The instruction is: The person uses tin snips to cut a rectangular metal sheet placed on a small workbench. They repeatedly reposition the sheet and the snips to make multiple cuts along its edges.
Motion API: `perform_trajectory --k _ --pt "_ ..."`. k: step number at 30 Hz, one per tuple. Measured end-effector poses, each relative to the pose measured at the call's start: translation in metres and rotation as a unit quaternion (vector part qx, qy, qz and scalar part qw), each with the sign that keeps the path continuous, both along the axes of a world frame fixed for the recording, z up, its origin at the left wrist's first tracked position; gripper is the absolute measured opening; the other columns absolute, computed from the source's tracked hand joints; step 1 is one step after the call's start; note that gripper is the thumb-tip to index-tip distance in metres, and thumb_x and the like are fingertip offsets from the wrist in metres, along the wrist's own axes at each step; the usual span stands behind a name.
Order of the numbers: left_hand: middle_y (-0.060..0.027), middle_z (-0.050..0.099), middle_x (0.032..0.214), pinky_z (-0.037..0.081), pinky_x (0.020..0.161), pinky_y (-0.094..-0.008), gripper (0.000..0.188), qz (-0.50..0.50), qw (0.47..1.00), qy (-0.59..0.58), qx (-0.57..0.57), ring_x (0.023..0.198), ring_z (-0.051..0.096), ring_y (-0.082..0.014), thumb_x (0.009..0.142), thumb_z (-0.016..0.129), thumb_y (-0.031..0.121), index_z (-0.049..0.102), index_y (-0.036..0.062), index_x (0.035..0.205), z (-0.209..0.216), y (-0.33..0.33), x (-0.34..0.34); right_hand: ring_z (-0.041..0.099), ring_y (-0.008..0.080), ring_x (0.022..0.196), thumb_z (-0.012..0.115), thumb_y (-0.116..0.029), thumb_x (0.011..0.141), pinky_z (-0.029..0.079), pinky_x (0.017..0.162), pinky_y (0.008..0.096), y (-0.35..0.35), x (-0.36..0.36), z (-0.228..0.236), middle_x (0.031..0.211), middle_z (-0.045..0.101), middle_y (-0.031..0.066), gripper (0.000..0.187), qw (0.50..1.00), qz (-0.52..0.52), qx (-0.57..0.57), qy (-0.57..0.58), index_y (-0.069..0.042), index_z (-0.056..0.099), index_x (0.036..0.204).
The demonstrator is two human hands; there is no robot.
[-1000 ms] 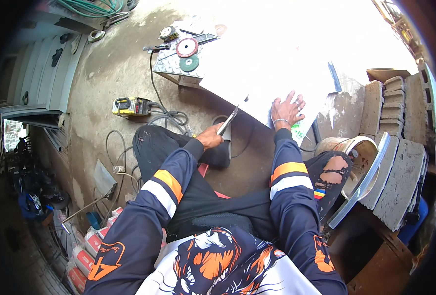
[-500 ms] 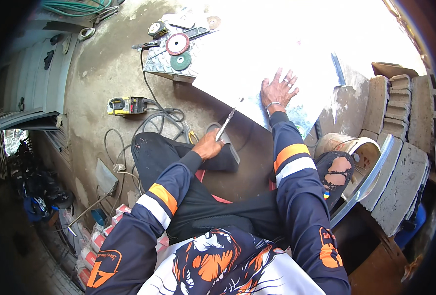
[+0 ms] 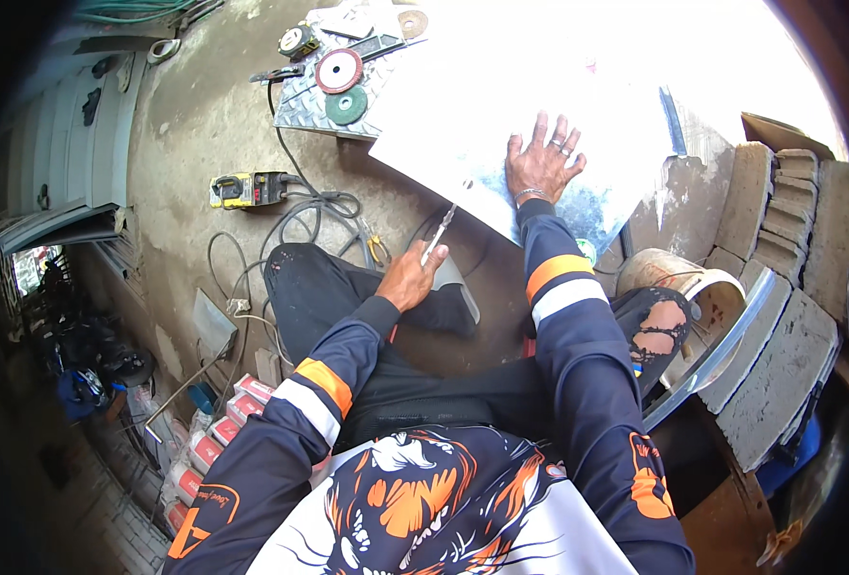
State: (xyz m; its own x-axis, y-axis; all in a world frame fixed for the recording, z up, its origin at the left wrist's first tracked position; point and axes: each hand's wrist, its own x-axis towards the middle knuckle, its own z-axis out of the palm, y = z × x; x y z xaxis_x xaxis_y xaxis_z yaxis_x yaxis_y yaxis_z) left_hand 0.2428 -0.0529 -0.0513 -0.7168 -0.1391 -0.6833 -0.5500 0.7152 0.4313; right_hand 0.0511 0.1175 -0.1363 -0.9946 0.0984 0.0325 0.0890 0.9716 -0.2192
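My left hand [image 3: 408, 277] is closed round a slim silver pen-like tool [image 3: 440, 230], its thin end pointing up and away from me. The tip is close to a small dark hole or mark near the front edge of a pale, shiny flat sheet [image 3: 424, 144]; whether it touches the sheet I cannot tell. My right hand [image 3: 542, 171] lies flat on the sheet with fingers spread, a ring on one finger and a bracelet at the wrist. Glare washes out the sheet's far part.
Left of the sheet, a tread-plate box [image 3: 300, 107] carries a tape measure [image 3: 297, 41], a red-rimmed disc [image 3: 338, 71] and a green disc [image 3: 347, 105]. A yellow-black machine [image 3: 249, 190] with cables and pliers [image 3: 378, 249] are on the floor. A bucket [image 3: 659, 272] and concrete blocks [image 3: 774, 374] stand right.
The view has shifted slightly. My left hand still holds the tool near the mark, now a little more upright. My right hand stays flat on the sheet.
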Motion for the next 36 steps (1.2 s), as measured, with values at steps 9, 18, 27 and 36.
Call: perform_trajectory --k 9,18,27,36 --pt "-0.0257 0.063 0.092 0.044 0.082 -0.0478 0.059 -0.013 0.999 0.032 0.012 0.091 0.059 -0.0464 0.103 0.025 0.049 0.056 -0.0024 0.105 0.004 -0.002 -0.005 0.017 0.0365 0.145 0.047 -0.044 0.091 0.011 0.11 0.0612 0.002 -0.003 -0.009 0.155 0.029 0.0128 0.062 1.0 -0.005 -0.026 0.014 -0.02 0.037 0.147" --pt "-0.0361 0.06 0.103 0.041 0.09 -0.0558 0.058 -0.013 0.998 -0.061 -0.016 0.105 0.053 -0.0536 0.102 0.029 0.046 0.056 -0.0051 0.104 0.038 0.01 -0.032 0.018 0.0365 0.145 0.048 -0.043 0.092 0.011 0.109 0.0613 0.004 -0.004 -0.008 0.154 0.029 0.0124 0.06 0.999 -0.005 -0.039 0.013 -0.021 0.037 0.147" --pt "-0.0342 0.06 0.089 0.043 0.081 -0.051 0.065 -0.021 0.995 -0.101 -0.007 0.092 0.057 -0.0514 0.102 0.027 0.049 0.058 -0.0081 0.092 0.047 0.01 -0.048 0.018 0.0364 0.145 0.049 -0.042 0.091 0.013 0.109 0.0619 0.005 -0.004 -0.006 0.153 0.03 0.013 0.06 0.999 -0.002 -0.036 0.014 -0.02 0.037 0.146" --pt "-0.0292 0.062 0.088 0.046 0.081 -0.0475 0.055 0.02 0.999 -0.037 0.002 0.089 0.061 -0.0437 0.1 0.038 0.047 0.056 -0.005 0.099 -0.001 -0.003 -0.011 0.017 0.0337 0.145 0.048 -0.045 0.089 0.012 0.109 0.0608 0.002 -0.005 -0.008 0.154 0.028 0.0107 0.062 0.999 -0.01 -0.028 0.023 -0.022 0.037 0.146"
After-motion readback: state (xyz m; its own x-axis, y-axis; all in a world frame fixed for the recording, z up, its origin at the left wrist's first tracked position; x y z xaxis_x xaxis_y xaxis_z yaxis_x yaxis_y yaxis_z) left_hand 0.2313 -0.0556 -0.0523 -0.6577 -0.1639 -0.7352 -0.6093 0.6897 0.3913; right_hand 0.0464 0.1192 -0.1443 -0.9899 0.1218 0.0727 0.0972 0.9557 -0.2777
